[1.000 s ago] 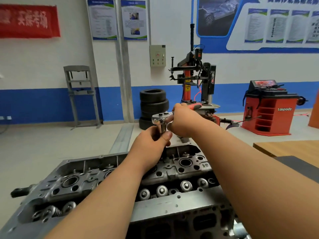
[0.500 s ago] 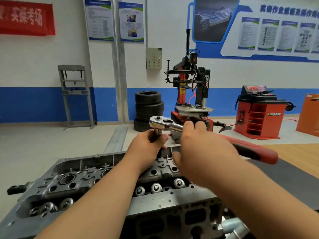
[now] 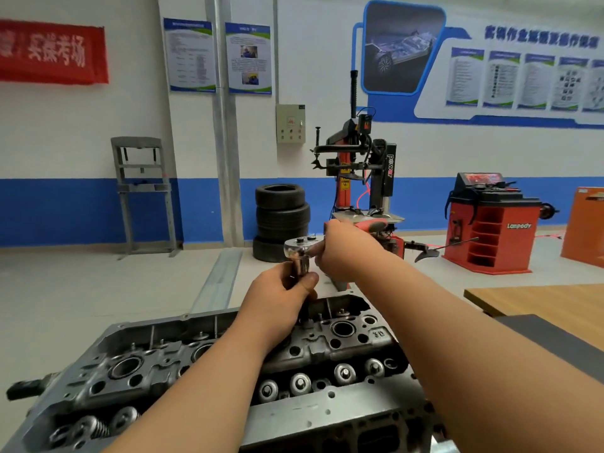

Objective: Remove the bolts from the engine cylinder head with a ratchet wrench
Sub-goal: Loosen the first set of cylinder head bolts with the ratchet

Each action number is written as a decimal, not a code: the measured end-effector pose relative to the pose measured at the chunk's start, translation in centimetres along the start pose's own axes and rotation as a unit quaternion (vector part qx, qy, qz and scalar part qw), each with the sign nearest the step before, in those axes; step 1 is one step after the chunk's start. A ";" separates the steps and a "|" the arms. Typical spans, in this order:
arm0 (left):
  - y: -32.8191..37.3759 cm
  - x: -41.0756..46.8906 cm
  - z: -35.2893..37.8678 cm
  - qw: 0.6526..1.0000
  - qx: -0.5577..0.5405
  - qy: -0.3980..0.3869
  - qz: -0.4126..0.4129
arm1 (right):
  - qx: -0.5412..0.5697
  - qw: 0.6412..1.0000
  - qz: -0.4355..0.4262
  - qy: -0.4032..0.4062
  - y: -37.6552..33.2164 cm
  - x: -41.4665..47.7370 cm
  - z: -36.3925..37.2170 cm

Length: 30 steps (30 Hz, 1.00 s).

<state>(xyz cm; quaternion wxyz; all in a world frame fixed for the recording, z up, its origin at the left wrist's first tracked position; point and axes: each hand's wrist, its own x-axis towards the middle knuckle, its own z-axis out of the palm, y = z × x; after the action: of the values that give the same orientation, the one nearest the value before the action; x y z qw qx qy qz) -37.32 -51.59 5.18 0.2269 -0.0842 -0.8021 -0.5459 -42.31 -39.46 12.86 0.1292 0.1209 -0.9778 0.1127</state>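
Ratchet wrench (image 3: 299,248) stands over the far end of the cylinder head (image 3: 130,364). Left hand (image 3: 282,291) is wrapped round its shiny socket (image 3: 300,267). Right hand (image 3: 346,251) grips its red handle (image 3: 372,225). Round springs (image 3: 343,372) sit in holes along the head's near edge.

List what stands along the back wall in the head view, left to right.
Grey press frame → stack of tyres → tyre changer → red wheel balancer → orange cabinet.
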 end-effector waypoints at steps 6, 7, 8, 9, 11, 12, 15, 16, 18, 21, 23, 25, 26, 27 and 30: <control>0.1 0.0 0.3 1.000 -0.019 -0.015 0.001 | -0.131 0.988 -0.001 0.086 1.5 -10.6 -0.5; 0.1 -0.1 0.2 1.000 -0.025 -0.018 0.001 | -0.138 0.986 -0.030 0.088 1.2 -12.3 -0.4; 0.0 -0.1 0.2 0.999 -0.031 -0.019 0.000 | -0.140 0.985 -0.055 0.085 0.9 -13.2 -0.2; 0.0 -0.2 0.2 0.999 -0.033 -0.018 -0.002 | -0.134 0.985 -0.064 0.083 0.7 -13.2 -0.2; 0.0 -0.1 0.3 1.000 -0.025 -0.013 -0.005 | -0.112 0.990 -0.034 0.081 0.6 -11.6 -1.2; 0.0 -0.1 0.3 1.000 -0.018 -0.009 -0.006 | -0.107 0.991 -0.011 0.077 1.0 -9.9 -1.5; 0.0 0.0 0.2 1.000 -0.002 0.000 -0.005 | -0.014 0.998 -0.002 0.058 2.3 -3.8 -1.0; 0.0 -0.1 0.1 1.000 -0.003 0.002 -0.005 | 0.036 0.998 -0.018 0.044 2.0 -2.2 -0.5; -0.1 -0.1 0.0 1.000 0.002 0.004 -0.007 | 0.076 0.996 -0.053 0.013 0.7 0.2 0.4; -0.1 0.0 0.0 1.000 0.009 -0.009 -0.015 | 0.045 0.997 -0.056 -0.023 -0.8 1.9 0.7; 0.1 0.0 0.0 1.000 0.001 -0.023 -0.013 | 0.063 0.997 -0.040 -0.027 -0.1 1.4 0.6; 0.2 0.0 0.1 1.000 -0.004 -0.025 -0.011 | 0.046 0.999 -0.020 -0.007 1.1 -0.2 0.2; 0.2 0.0 0.1 1.000 -0.004 -0.024 -0.009 | 0.009 1.000 -0.008 0.008 1.6 -1.5 0.0; 0.2 0.0 0.1 1.000 -0.004 -0.023 -0.008 | -0.039 0.999 0.003 0.026 2.0 -3.0 -0.1; 0.2 -0.1 0.2 1.000 -0.008 -0.023 -0.007 | -0.135 0.986 0.010 0.095 2.3 -8.4 -0.2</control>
<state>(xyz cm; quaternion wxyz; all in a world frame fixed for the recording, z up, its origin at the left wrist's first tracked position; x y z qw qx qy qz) -37.22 -51.35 5.29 0.2042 -0.0929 -0.8032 -0.5519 -34.95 -35.53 10.24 0.2350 0.0808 -0.9686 -0.0085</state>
